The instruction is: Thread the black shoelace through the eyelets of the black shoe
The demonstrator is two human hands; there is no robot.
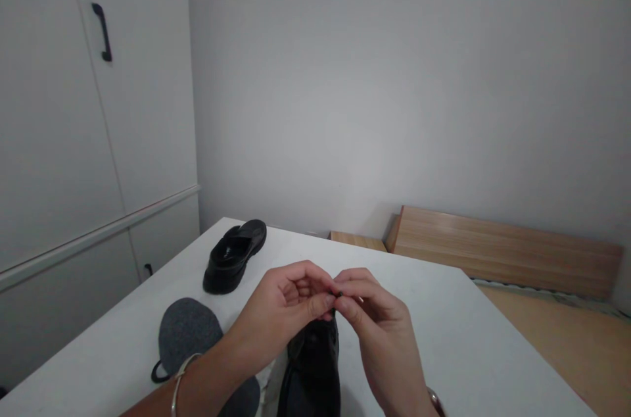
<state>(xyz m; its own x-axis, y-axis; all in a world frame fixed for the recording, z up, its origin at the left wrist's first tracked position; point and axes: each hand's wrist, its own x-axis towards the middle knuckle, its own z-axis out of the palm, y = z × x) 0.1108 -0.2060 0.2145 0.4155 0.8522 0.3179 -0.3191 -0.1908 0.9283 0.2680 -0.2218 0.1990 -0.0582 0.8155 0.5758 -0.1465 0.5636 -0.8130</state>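
Note:
A black shoe (315,364) lies on the white table with its toe pointing away from me. Over its far end, my left hand (290,305) pinches thumb against fingers at a tiny dark bit. My right hand (372,312) meets it there, its thumb and forefinger also pressed together on that dark bit. What the fingertips hold is too small and hidden to name. Left of my forearm lies a grey felt-like rounded piece (190,331) with a black loop. Another grey piece (244,398) is partly covered by my left arm.
A second black shoe (234,256) rests near the table's far left corner. The white table (419,312) spans the front. White cupboards (148,75) stand at the left, a grey wall behind. A bed with a wooden headboard (493,249) is on the right.

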